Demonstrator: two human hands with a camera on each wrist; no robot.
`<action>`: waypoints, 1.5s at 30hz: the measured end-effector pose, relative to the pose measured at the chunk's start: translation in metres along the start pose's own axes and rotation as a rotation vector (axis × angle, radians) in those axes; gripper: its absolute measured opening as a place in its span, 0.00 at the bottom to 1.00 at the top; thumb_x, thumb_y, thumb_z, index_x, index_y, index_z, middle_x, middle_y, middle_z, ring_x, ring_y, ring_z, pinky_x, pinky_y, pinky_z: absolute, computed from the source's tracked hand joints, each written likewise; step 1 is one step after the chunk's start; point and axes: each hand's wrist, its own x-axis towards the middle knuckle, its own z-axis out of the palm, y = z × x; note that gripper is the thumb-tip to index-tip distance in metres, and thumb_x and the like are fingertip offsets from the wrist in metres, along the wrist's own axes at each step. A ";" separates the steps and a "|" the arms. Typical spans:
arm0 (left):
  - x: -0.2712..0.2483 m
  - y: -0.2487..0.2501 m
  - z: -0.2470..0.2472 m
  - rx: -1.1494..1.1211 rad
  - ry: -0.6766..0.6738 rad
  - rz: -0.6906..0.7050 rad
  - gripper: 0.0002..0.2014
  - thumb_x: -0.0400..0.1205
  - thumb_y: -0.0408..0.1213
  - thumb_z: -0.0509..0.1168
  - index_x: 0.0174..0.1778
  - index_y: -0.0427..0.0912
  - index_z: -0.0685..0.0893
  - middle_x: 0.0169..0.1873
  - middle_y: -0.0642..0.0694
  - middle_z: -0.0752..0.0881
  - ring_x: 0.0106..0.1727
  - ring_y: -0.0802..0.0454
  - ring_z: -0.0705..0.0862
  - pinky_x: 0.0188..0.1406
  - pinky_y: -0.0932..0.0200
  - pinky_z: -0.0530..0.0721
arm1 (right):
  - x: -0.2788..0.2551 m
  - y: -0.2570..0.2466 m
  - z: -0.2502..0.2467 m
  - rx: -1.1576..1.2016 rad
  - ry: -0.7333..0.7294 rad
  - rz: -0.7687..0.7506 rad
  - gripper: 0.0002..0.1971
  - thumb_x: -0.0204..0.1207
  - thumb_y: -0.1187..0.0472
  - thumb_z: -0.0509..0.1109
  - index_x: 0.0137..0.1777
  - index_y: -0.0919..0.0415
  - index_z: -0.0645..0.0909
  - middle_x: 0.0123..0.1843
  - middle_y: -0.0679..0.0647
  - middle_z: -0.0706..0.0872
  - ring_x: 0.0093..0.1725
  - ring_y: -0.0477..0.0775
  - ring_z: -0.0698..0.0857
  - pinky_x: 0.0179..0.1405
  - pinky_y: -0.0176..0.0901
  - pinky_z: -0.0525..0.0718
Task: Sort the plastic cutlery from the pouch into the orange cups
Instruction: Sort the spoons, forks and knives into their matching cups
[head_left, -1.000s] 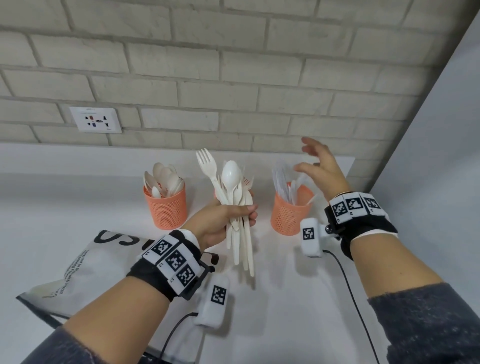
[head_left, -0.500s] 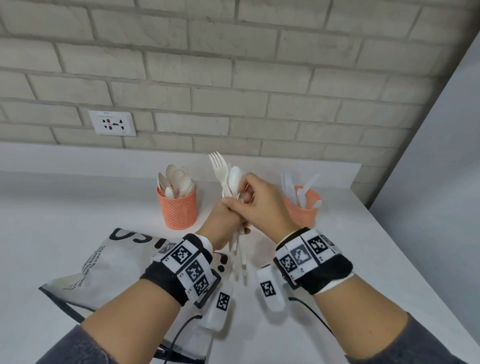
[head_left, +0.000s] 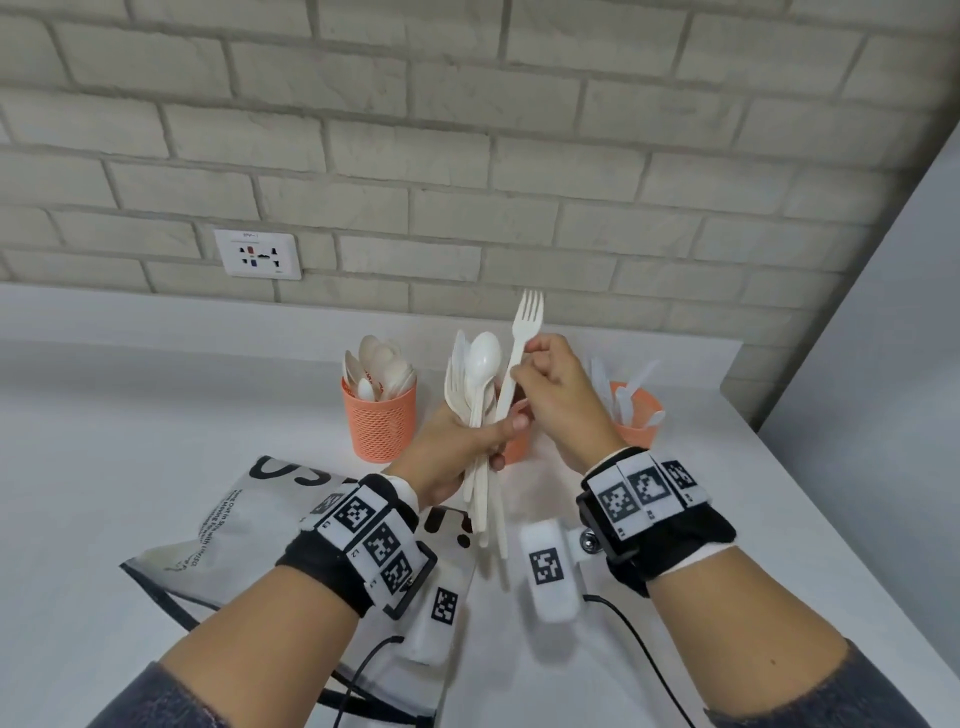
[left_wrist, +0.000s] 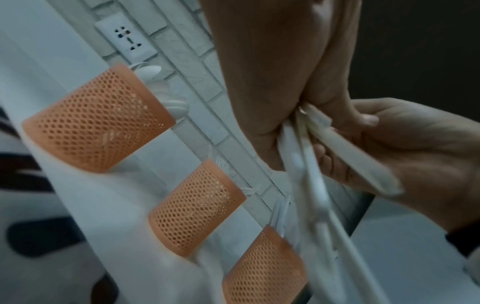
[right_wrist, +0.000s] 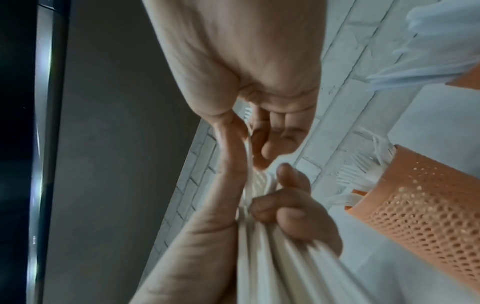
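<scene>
Nearest: crumpled white plastic pouch w/ black lettering (head_left: 249, 525) lies flat on white countertop (head_left: 130, 415), below and left of the grip; looks emptied or nearly so, contents not visible.

Above it, left hand (head_left: 457, 452) is wrapped round the handles of a bundle of white plastic cutlery (head_left: 480, 395), heads up, probably so each type can be read at a glance.

Right hand (head_left: 556, 395) pinches one white plastic fork (head_left: 522, 348) by the neck betw. thumb and fingers; fork stands higher than the rest, its lower handle still touching the bundle by the left thumb. Judged: mid-extraction of a single piece.

Beyond the grip: three orange mesh cups in a row. Left cup (head_left: 379, 421) holds spoons, right cup (head_left: 636, 415) holds what look like knives, middle cup (left_wrist: 197, 207) is mostly hidden behind the hands and shows fork tines in wrist views, so likely the fork's destination.

Far: brick wall w/ white socket (head_left: 258, 254).
</scene>
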 end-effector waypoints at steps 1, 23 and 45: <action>0.001 0.000 -0.002 -0.056 0.025 -0.014 0.17 0.70 0.30 0.72 0.53 0.35 0.78 0.31 0.44 0.78 0.23 0.58 0.74 0.21 0.64 0.77 | 0.000 -0.001 0.000 0.025 0.023 -0.012 0.08 0.80 0.70 0.58 0.56 0.60 0.68 0.35 0.51 0.80 0.30 0.45 0.83 0.29 0.35 0.80; 0.010 0.006 0.002 -0.099 0.360 0.001 0.17 0.82 0.39 0.65 0.59 0.29 0.80 0.48 0.31 0.87 0.48 0.45 0.89 0.42 0.60 0.88 | -0.022 0.029 0.027 -0.417 -0.324 -0.154 0.34 0.72 0.66 0.70 0.74 0.66 0.57 0.71 0.58 0.72 0.71 0.53 0.73 0.68 0.42 0.75; 0.009 0.009 -0.007 -0.090 0.252 -0.160 0.09 0.81 0.37 0.63 0.45 0.35 0.86 0.32 0.40 0.85 0.24 0.48 0.81 0.17 0.61 0.79 | -0.018 0.016 0.010 0.326 -0.563 0.375 0.11 0.80 0.70 0.50 0.47 0.68 0.75 0.37 0.62 0.79 0.35 0.56 0.81 0.34 0.45 0.83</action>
